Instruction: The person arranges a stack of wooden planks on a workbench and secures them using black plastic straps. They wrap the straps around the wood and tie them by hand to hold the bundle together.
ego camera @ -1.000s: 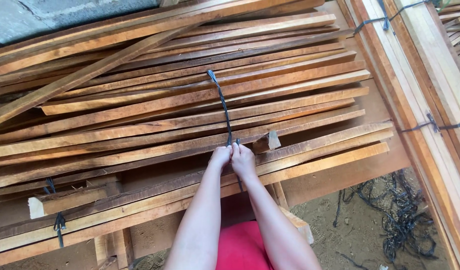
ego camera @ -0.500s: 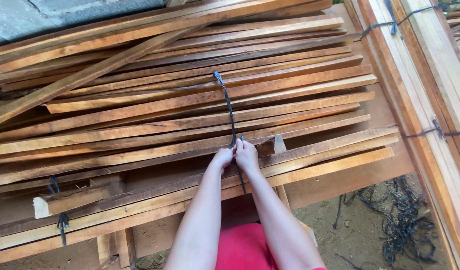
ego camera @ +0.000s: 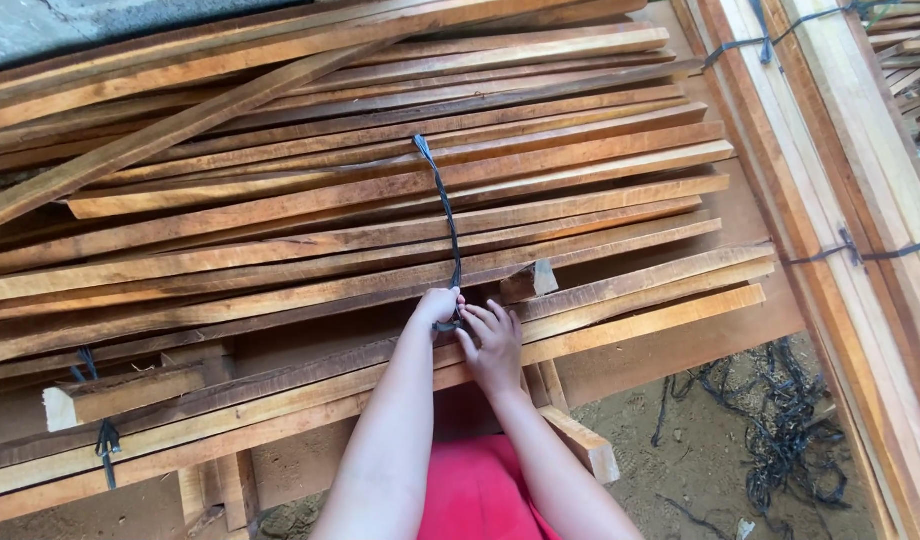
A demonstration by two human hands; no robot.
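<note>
- I see my left hand (ego camera: 438, 305) at the near edge of a stack of slats (ego camera: 380, 200), its fingers curled tight round the lower end of a black strap (ego camera: 446, 215).
- The strap runs from that fist up and over the top of the slats, ending at a free tip near the middle of the stack.
- My right hand (ego camera: 492, 340) lies just beside the left, touching the same end of the strap; its fingers (ego camera: 500, 318) are spread and half bent, resting on the slat edge. Whether they pinch the strap I cannot tell.
- The slats are long, thin, orange-brown strips, lying roughly parallel and slanting up to the right, with one board crossing them at upper left.
- A short wood block (ego camera: 528, 282) juts from the stack just right of my hands.
- A second black tie (ego camera: 105, 440) hangs at the lower left of the stack.
- On the right, a bundle of paler planks (ego camera: 860, 180) stands well apart, bound by dark ties.
- Loose black straps (ego camera: 790, 420) lie tangled on the dirt floor (ego camera: 680, 460) below right.
</note>
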